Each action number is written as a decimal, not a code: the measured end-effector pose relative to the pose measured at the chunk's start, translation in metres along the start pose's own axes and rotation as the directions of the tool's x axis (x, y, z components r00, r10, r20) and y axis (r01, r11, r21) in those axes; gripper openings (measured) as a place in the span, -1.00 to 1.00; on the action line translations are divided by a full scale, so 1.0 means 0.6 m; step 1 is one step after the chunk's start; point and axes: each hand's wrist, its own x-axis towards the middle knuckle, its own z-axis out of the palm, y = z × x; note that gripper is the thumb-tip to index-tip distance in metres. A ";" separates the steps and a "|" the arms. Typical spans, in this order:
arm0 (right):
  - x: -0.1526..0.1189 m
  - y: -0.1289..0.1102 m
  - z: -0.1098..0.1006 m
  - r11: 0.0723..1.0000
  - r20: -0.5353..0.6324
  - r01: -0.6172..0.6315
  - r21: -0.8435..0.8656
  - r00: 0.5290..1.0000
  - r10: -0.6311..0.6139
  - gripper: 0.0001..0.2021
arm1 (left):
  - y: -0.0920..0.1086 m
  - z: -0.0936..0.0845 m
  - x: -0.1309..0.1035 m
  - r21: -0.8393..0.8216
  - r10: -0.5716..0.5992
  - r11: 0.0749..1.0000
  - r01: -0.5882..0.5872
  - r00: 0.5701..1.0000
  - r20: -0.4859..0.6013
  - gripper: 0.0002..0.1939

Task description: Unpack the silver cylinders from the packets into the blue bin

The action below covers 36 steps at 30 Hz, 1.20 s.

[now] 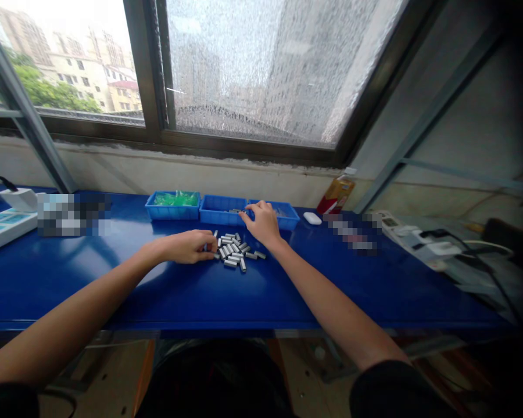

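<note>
A loose pile of small silver metal pieces (230, 249), short and block-like, lies in the middle of the blue table. At its left edge, my left hand (192, 246) has its fingers curled in; whatever they hold is hidden. My right hand (265, 223) reaches over the front wall of the middle blue bin (220, 217), thumb and fingers bent toward each other. Something small and dark shows between those fingertips, too small to name. Inside that bin, a few similar metal pieces (235, 211) are visible beside the hand.
Left of the middle bin stands a blue bin (172, 213) holding green plastic packets (177, 198); another blue bin (289, 221) sits right. Farther right are a white rounded object (312, 218) and a bottle (336, 193). Power strips (11, 223) and cables lie at both sides. A window rises behind.
</note>
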 end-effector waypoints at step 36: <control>-0.036 -0.088 -0.036 0.913 0.107 0.235 0.333 0.953 -0.285 -0.87 | -0.020 0.035 0.025 -0.058 -0.128 0.992 0.114 0.901 -0.414 -0.64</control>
